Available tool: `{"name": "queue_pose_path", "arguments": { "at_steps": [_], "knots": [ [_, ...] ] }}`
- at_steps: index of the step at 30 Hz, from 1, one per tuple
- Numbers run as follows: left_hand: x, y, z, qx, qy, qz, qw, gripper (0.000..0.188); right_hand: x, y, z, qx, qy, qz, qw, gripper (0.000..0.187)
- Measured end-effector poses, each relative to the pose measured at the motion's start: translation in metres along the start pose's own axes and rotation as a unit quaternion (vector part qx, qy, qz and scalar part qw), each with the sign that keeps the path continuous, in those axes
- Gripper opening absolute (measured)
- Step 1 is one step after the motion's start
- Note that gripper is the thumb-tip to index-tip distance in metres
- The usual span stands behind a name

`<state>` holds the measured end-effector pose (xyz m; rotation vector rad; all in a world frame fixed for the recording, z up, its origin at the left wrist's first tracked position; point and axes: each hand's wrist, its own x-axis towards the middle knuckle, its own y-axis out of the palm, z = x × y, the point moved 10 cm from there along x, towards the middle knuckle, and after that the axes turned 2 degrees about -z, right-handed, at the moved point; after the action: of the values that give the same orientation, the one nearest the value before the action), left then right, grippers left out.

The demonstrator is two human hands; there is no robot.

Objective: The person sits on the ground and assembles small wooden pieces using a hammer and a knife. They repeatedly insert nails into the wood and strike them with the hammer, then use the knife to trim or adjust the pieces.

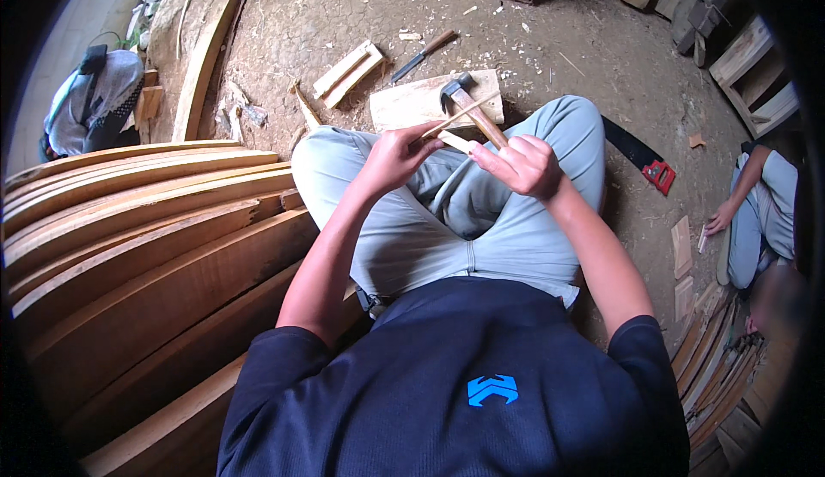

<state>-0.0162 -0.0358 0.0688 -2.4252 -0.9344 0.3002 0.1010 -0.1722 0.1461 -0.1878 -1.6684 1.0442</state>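
Observation:
My right hand [526,166] is closed round the lower end of a claw hammer's wooden handle. The hammer [479,116] points away from me, its dark metal head over a pale wooden block [397,106] on the ground. Between the fingers of my left hand [397,159] is a thin wooden stick [468,109] that slants up to the right, across the hammer handle. A short pale wood piece [455,142] spans the gap between both hands, touching the fingertips of each. Both hands are above my crossed legs.
A knife [423,56] and a grooved wood piece [348,73] lie beyond the block. At right is a red-handled saw [649,168]. Long boards [155,245] are stacked at my left. Another person [760,210] sits at far right. A backpack [96,103] stands at far left.

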Motion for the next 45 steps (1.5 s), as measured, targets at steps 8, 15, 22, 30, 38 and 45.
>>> {"name": "queue_pose_path", "arguments": {
  "at_steps": [8, 15, 22, 30, 38, 45],
  "knots": [
    [0.017, -0.023, 0.035, 0.128, -0.07, -0.016, 0.989, 0.033, -0.022, 0.043, -0.062, -0.006, 0.253, 0.133, 0.958, 0.028],
    [0.041, -0.019, 0.075, 0.218, -0.086, -0.045, 0.971, 0.034, -0.079, 0.096, -0.083, -0.008, 0.459, 0.383, 0.802, 0.032],
    [0.053, 0.013, 0.096, 0.218, -0.101, -0.089, 0.967, 0.034, -0.077, 0.057, -0.086, -0.006, 0.535, 0.383, 0.753, 0.031],
    [0.054, 0.027, 0.086, 0.198, -0.067, -0.11, 0.972, 0.036, -0.089, 0.023, -0.06, -0.04, 0.54, 0.399, 0.74, 0.031],
    [0.072, 0.035, 0.084, 0.013, -0.021, -0.097, 0.995, 0.031, -0.098, 0.022, -0.05, -0.063, 0.544, 0.383, 0.744, 0.037],
    [0.087, 0.066, 0.093, -0.364, -0.102, -0.007, 0.926, 0.026, -0.072, 0.005, -0.082, 0.064, 0.602, 0.229, 0.762, 0.034]
  ]
}}
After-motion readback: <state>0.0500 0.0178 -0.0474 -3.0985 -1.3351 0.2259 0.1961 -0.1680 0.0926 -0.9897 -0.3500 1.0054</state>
